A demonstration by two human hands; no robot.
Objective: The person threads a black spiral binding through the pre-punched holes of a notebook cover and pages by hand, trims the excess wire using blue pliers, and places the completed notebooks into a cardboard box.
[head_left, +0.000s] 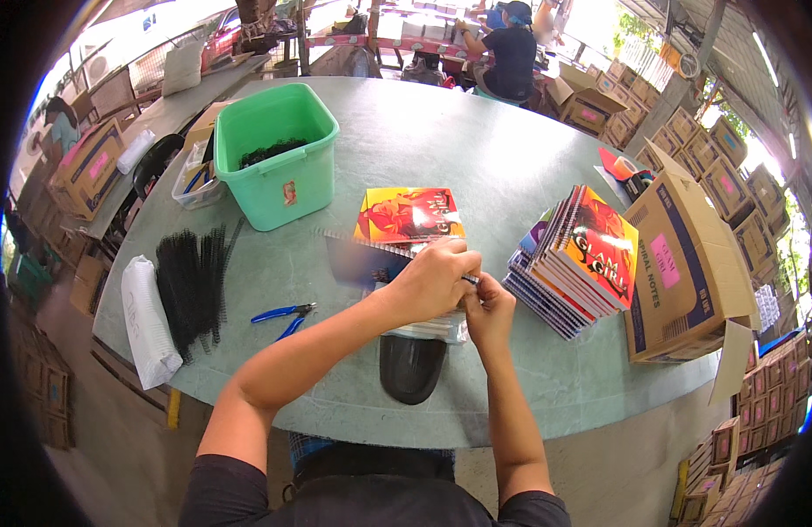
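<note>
My left hand (432, 279) is closed on a spiral notebook (360, 262), which is tilted and smeared by motion. My right hand (489, 309) pinches at the near end of its binding coil, where the fingertips of both hands meet. Just beyond lies a red and yellow notebook (410, 215). Beneath my hands is a pale stack, mostly hidden, beside a dark grey rounded object (412, 369). Blue-handled cutting pliers (285, 314) lie open left of my forearm. On the right, finished-looking spiral notebooks (590, 255) are piled in a leaning stack.
Black plastic coils (194, 285) lie at the left beside a white wrapped bundle (147, 325). A green bin (279, 167) holds more black coils, next to a clear tub (195, 186). An open carton (682, 272) stands at the right edge. Another person (511, 57) sits beyond the table.
</note>
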